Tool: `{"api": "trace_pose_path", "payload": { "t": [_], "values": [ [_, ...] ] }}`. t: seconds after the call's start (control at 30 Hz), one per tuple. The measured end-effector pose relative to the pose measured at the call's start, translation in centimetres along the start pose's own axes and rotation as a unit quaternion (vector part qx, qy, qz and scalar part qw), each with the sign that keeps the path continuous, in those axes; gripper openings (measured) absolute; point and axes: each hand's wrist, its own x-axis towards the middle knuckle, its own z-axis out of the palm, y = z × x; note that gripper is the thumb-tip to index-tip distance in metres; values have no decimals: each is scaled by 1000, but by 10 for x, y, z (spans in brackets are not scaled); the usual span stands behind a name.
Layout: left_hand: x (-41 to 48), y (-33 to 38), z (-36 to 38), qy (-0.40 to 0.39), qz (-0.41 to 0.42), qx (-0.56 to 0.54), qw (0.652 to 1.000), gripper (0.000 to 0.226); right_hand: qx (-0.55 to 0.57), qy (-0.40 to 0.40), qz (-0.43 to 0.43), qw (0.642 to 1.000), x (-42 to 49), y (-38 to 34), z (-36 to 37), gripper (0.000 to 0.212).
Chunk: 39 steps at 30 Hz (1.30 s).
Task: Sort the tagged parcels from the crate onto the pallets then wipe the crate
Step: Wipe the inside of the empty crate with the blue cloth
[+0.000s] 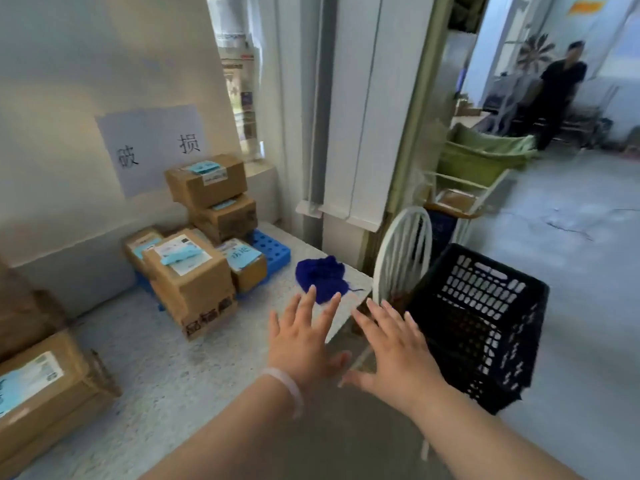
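I counted one labelled cardboard parcel (pixel 38 393) far left; five parcels (pixel 188 275) piled on one perforated blue pallet (pixel 272 252); one crumpled blue cloth (pixel 320 277) on the speckled slab (pixel 207 368); left hand (pixel 301 337) and right hand (pixel 398 348) were stretched forward, fingers splayed straight, gripping nothing; one black lattice crate (pixel 481 320) sat tilted just beside the right hand.

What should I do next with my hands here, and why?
Probably reach the left hand forward and grip the blue cloth just past its fingertips. Both it and the right hand are open and empty, parcels sit stacked on the blue pallet, and no parcel shows in the black crate, so wiping seems next.
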Motion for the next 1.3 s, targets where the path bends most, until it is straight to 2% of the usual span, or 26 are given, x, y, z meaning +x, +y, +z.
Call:
{"api": "trace_pose_path", "payload": {
  "t": [0.23, 0.43, 0.67, 0.97, 1.1, 1.3],
  "values": [
    [17, 160, 52, 10, 102, -24, 994, 94, -23, 6, 112, 993, -107, 137, -31, 98],
    [21, 235, 80, -36, 126, -45, 990, 92, -9, -11, 195, 981, -156, 206, -28, 101],
    [67, 267, 104, -52, 122, -45, 990, 90, -11, -40, 211, 977, -136, 259, -24, 98],
    [173, 289, 138, -94, 103, -40, 989, 86, -21, -84, 211, 974, -48, 330, -10, 97],
    [217, 292, 142, -111, 104, -26, 988, 86, -19, -68, 217, 974, -8, 362, -16, 94],
    [252, 296, 154, -126, 74, -25, 989, 87, -12, -104, 186, 977, 32, 401, -8, 93]
  ]
}}
